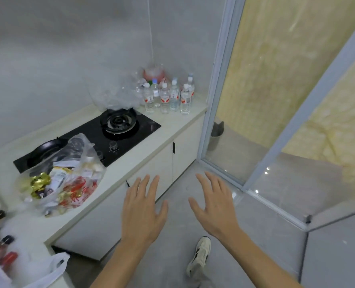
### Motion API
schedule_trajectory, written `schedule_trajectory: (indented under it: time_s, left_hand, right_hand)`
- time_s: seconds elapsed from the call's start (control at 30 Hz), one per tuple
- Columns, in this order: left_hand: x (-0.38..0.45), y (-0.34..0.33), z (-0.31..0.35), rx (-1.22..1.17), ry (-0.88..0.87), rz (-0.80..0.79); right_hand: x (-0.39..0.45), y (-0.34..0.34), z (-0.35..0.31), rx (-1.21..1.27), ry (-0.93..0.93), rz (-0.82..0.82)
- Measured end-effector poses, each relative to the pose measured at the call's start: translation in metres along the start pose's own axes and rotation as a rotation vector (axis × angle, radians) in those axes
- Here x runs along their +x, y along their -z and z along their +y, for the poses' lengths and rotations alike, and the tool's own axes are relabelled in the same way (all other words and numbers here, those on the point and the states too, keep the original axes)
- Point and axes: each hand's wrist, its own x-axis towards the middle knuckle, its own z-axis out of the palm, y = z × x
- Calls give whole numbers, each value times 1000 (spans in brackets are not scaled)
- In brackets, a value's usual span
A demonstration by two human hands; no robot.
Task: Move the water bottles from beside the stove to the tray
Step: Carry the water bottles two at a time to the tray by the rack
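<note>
Several clear water bottles (165,98) with white caps and red-and-white labels stand upright in a cluster at the far right end of the pale counter (168,129), just right of the black gas stove (118,125). My left hand (143,208) and my right hand (214,206) are held out in front of me above the floor, fingers spread and straight, holding nothing. Both hands are well short of the bottles. No tray is in view.
Crumpled clear plastic (118,94) lies behind the stove burner. A plastic bag of packets (64,179) sits on the counter near a black pan (45,150). Sauce bottles (0,242) stand at the lower left. A glass sliding door (255,113) closes off the right.
</note>
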Motion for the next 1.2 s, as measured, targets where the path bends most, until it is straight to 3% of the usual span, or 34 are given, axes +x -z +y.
schedule_trajectory:
  time_s: [0.17,0.4,0.6,0.77,1.0,1.2]
  left_hand:
    - [111,-25,9,26,19,13]
    - [261,-43,55,46,34,58]
    - [353,-74,86,14,25,22]
    - [438,-108,88,-11,19,-22]
    - [592,-148,93,-88,-12,35]
    - [712,-151,93,-99,-30,43]
  right_hand:
    - [99,-16,31,9,30,-76]
    - [240,12,81,47,97,-149]
    - [338,22,120,64,86,-103]
    - [426,14,149,36,54,-161]
    - [556,0,192,-37,43,-228]
    - [676,10,207,-41,39,-192]
